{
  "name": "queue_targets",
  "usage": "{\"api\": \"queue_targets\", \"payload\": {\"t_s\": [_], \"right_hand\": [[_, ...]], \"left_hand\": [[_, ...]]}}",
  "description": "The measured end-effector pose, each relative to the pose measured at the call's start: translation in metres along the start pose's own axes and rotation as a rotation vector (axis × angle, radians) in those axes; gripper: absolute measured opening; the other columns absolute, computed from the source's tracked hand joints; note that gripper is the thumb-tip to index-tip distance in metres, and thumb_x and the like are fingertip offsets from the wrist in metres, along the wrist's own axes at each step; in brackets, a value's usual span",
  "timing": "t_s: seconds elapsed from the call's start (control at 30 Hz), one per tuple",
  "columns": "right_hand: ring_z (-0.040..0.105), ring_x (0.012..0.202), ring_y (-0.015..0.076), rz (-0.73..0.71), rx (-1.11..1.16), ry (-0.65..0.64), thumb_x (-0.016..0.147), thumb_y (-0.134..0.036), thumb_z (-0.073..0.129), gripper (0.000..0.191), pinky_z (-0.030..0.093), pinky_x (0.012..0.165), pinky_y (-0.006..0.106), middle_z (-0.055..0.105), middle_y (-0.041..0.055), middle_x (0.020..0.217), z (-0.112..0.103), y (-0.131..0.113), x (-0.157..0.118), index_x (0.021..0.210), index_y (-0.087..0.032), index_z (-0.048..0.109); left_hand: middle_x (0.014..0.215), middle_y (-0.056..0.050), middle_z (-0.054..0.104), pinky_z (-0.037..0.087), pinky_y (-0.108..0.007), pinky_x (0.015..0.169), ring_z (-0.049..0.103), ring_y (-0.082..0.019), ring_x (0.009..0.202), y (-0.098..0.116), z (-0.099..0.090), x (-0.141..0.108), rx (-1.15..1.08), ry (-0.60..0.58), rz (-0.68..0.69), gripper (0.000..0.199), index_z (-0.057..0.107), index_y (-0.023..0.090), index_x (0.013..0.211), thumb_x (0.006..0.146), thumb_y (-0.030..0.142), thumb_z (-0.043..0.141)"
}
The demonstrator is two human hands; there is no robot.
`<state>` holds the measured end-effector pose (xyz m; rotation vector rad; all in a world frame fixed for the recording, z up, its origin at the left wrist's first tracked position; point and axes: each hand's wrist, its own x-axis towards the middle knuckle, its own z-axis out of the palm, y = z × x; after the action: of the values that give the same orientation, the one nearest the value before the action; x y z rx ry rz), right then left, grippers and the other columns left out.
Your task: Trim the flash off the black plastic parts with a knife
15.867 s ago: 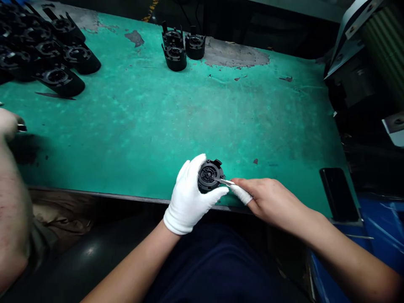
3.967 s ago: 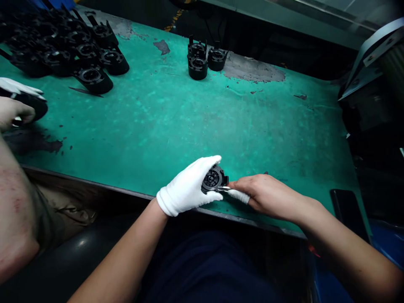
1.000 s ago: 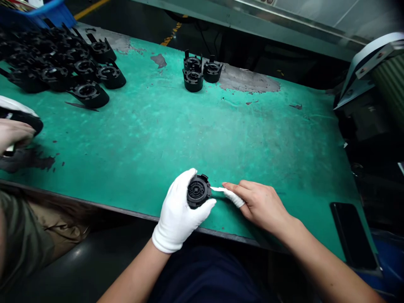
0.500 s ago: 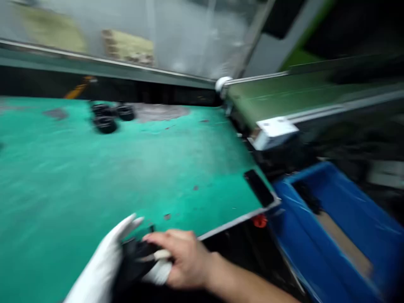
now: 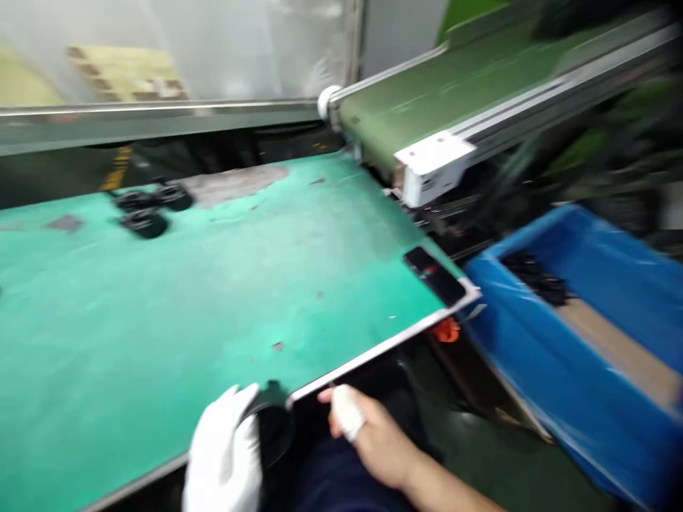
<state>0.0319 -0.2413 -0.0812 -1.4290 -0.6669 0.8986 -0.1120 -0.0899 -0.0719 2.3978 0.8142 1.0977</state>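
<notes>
My left hand (image 5: pixel 227 451), in a white glove, grips a black round part (image 5: pixel 274 430) at the table's front edge. To its right, my right hand (image 5: pixel 368 434) is bare apart from a white covering on a digit. Its fingers are drawn together, and a small dark tip shows beside them; what they hold is too small to name. A gap separates this hand from the black part. Several black round parts (image 5: pixel 146 222) stand together at the back left of the green table (image 5: pixel 229 284).
A dark phone (image 5: pixel 435 276) lies at the table's right corner. Behind it are a white bracket (image 5: pixel 435 167) and a green conveyor belt (image 5: pixel 427 107). A blue bin (image 5: pixel 576 363) at the right holds black pieces (image 5: pixel 536 277) and a brown board. Something orange (image 5: pixel 447 330) hangs below the corner.
My right hand has come off the black part and moved right. My left hand still holds the part, now turned with its round opening showing. The camera view has shifted.
</notes>
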Motion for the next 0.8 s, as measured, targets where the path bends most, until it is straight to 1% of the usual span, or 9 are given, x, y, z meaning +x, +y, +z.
{"api": "queue_targets", "payload": {"t_s": [0.03, 0.1, 0.2, 0.27, 0.33, 0.4, 0.47, 0.67, 0.8], "right_hand": [[0.05, 0.066, 0.0138, 0.028, -0.002, 0.021, 0.097, -0.061, 0.042, 0.054, 0.047, 0.069, 0.029, 0.058, 0.0011, 0.075, -0.012, -0.002, -0.004, 0.112, -0.019, 0.071], [0.048, 0.067, 0.0145, 0.06, -0.053, -0.051, 0.099, -0.058, 0.041, 0.051, 0.044, 0.068, 0.029, 0.053, 0.0003, 0.071, -0.024, -0.004, -0.004, 0.101, -0.018, 0.072], [0.051, 0.073, 0.0164, -0.001, -0.12, -0.23, 0.099, -0.051, 0.046, 0.042, 0.042, 0.069, 0.03, 0.057, 0.0011, 0.075, -0.017, -0.009, 0.005, 0.092, -0.019, 0.071], [0.052, 0.075, 0.0171, -0.032, -0.15, -0.278, 0.1, -0.048, 0.045, 0.04, 0.043, 0.07, 0.03, 0.061, 0.0017, 0.079, -0.008, -0.009, 0.013, 0.089, -0.019, 0.069], [0.051, 0.073, 0.0165, -0.021, -0.174, -0.279, 0.101, -0.047, 0.044, 0.042, 0.042, 0.07, 0.031, 0.06, 0.0014, 0.076, -0.002, -0.005, 0.019, 0.082, -0.018, 0.068], [0.05, 0.07, 0.016, 0.012, -0.174, -0.274, 0.1, -0.047, 0.044, 0.043, 0.042, 0.069, 0.03, 0.06, 0.0009, 0.074, 0.0, 0.0, 0.022, 0.08, -0.018, 0.067], [0.052, 0.072, 0.017, 0.034, -0.153, -0.281, 0.1, -0.048, 0.044, 0.042, 0.045, 0.071, 0.031, 0.062, 0.0015, 0.076, -0.001, 0.004, 0.022, 0.082, -0.018, 0.069], [0.059, 0.077, 0.0202, 0.07, -0.125, -0.299, 0.099, -0.049, 0.045, 0.045, 0.049, 0.079, 0.033, 0.064, 0.0017, 0.071, -0.001, 0.001, 0.027, 0.08, -0.019, 0.072], [0.056, 0.08, 0.0193, 0.093, -0.141, -0.32, 0.1, -0.046, 0.044, 0.04, 0.046, 0.079, 0.032, 0.064, 0.0017, 0.08, -0.002, -0.006, 0.03, 0.083, -0.019, 0.068]], "left_hand": [[0.135, -0.009, 0.059, 0.036, -0.053, 0.119, 0.054, -0.027, 0.128, -0.004, -0.007, -0.005, 0.021, 0.015, 0.025, 0.035, 0.057, 0.025, 0.13, 0.098, 0.034, 0.047], [0.135, -0.008, 0.059, 0.033, -0.054, 0.121, 0.053, -0.026, 0.13, -0.006, -0.01, -0.013, 0.025, 0.015, 0.086, 0.036, 0.056, 0.025, 0.132, 0.097, 0.023, 0.049], [0.136, -0.009, 0.059, 0.031, -0.054, 0.122, 0.05, -0.026, 0.134, -0.003, -0.005, -0.018, 0.015, -0.016, 0.089, 0.04, 0.053, 0.022, 0.135, 0.096, 0.016, 0.049], [0.139, -0.011, 0.056, 0.03, -0.055, 0.122, 0.049, -0.028, 0.135, -0.001, -0.003, -0.021, 0.004, -0.02, 0.071, 0.04, 0.052, 0.02, 0.137, 0.097, 0.02, 0.048], [0.141, -0.013, 0.054, 0.029, -0.056, 0.122, 0.048, -0.029, 0.136, 0.0, -0.003, -0.024, -0.005, -0.021, 0.044, 0.04, 0.051, 0.019, 0.138, 0.099, 0.026, 0.045], [0.142, -0.013, 0.053, 0.029, -0.058, 0.121, 0.048, -0.03, 0.136, 0.0, -0.004, -0.026, -0.009, -0.024, 0.015, 0.04, 0.051, 0.019, 0.139, 0.101, 0.031, 0.043], [0.141, -0.013, 0.053, 0.029, -0.06, 0.121, 0.048, -0.03, 0.135, 0.0, -0.004, -0.027, -0.014, -0.029, -0.001, 0.041, 0.051, 0.02, 0.139, 0.102, 0.033, 0.041], [0.12, -0.013, 0.062, 0.033, -0.066, 0.114, 0.055, -0.034, 0.126, 0.002, -0.001, -0.024, -0.054, -0.007, 0.029, 0.041, 0.053, 0.022, 0.137, 0.102, 0.039, 0.041], [0.113, -0.012, 0.064, 0.035, -0.068, 0.112, 0.057, -0.035, 0.124, 0.0, -0.002, -0.026, -0.059, -0.022, 0.023, 0.043, 0.054, 0.024, 0.137, 0.102, 0.042, 0.039]]}}
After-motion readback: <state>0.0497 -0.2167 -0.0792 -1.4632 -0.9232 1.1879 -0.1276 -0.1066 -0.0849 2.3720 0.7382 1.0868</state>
